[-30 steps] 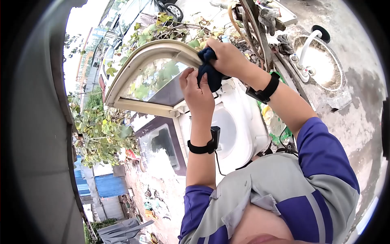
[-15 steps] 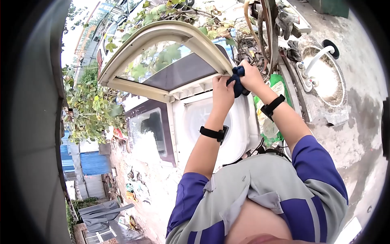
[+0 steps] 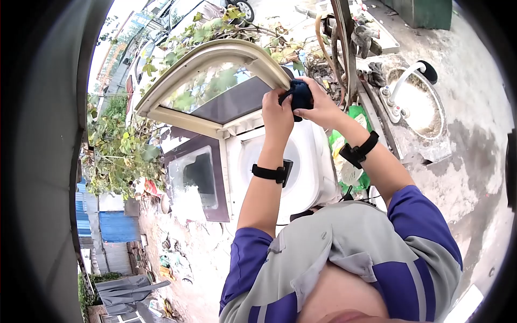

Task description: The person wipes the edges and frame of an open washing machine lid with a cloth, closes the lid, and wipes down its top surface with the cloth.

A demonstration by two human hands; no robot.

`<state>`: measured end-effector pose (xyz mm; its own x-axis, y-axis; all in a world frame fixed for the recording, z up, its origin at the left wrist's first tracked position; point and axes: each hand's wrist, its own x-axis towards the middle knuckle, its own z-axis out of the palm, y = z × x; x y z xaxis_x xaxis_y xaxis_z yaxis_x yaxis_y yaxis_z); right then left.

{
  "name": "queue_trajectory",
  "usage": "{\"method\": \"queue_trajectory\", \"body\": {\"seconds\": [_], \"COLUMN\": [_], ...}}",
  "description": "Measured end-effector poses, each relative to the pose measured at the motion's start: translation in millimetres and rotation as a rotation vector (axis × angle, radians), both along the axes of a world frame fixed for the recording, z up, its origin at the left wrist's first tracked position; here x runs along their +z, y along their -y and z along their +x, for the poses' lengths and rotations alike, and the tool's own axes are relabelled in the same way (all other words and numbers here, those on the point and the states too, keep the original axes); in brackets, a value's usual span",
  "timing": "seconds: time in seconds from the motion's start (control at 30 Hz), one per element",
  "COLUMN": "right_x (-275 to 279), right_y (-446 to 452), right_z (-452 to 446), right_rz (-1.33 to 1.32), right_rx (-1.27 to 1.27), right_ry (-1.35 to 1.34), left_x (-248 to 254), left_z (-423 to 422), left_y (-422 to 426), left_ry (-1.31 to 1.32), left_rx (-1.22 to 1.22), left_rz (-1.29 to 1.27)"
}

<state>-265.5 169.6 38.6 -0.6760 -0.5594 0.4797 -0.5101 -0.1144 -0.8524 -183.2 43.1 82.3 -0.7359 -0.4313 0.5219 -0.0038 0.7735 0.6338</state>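
Note:
My left hand [image 3: 277,110] and my right hand [image 3: 321,106] both grip a bunched dark navy cloth [image 3: 300,97]. The fingers of both hands are closed around it, and its folds hide some fingertips. The cloth is at the right edge of a raised cream lid [image 3: 237,129] with a see-through panel; whether it touches the lid I cannot tell. Below my hands is the white washing machine [image 3: 325,180] that the lid belongs to, with its round tub [image 3: 293,169] showing. My left forearm hides part of the tub.
Right of the machine sits a green and white bag [image 3: 351,171]. Farther right is a basin [image 3: 431,110] with a white curved tap [image 3: 405,81]. A wooden post [image 3: 347,43] and leafy vines [image 3: 126,151] stand around the machine. A dark-framed panel [image 3: 200,177] lies to its left.
Both hands and the cloth have shifted left in view, and the cloth is bunched more fully between them. My right hand has turned to wrap around its side. The whole view has shifted slightly.

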Motion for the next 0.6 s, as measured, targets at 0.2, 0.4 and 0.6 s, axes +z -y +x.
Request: {"method": "queue_trajectory", "body": {"seconds": [0.2, 0.4, 0.6], "right_x": [65.8, 84.1, 24.9], "right_y": [13.6, 25.5, 25.2], "right_z": [-21.3, -24.6, -17.0], "right_rz": [-0.258, -0.206, -0.169], "right_rx": [0.125, -0.073, -0.123], "right_ry": [0.146, -0.023, 0.041], "left_x": [41.9, 57.0, 0.8], "left_z": [-13.5, -19.2, -16.0], "left_y": [13.2, 13.1, 19.0], "left_ry": [-0.203, -0.21, -0.1], "left_rx": [0.048, 0.042, 0.048], "left_rz": [0.1, 0.072, 0.004]}}
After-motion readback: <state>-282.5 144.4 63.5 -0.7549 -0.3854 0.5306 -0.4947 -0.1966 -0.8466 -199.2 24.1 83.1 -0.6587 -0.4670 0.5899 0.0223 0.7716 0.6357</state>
